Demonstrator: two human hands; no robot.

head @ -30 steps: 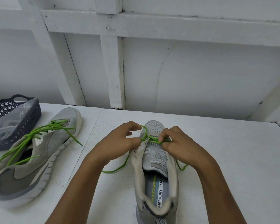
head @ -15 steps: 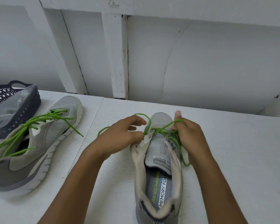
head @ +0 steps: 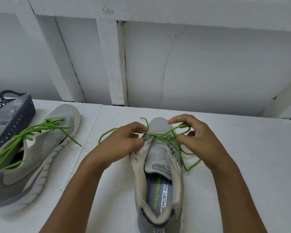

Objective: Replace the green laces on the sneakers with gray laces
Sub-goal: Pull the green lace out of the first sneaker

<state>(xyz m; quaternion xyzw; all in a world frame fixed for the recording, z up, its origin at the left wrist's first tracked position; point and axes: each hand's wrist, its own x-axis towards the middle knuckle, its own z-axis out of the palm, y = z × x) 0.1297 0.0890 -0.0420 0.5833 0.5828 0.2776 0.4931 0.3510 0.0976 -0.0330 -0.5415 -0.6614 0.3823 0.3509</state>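
Green lace [head: 158,136] is pinched by the left hand [head: 122,142] at the sneaker [head: 155,151] eyelets. Its loop is hooked by the right hand [head: 198,140].

Left edge is cutting off basket [head: 20,125] and second sneaker [head: 40,148]; bottom edge is clipping near sneaker [head: 160,148] at heel; right hand [head: 202,142] is hiding part of green lace [head: 160,136].
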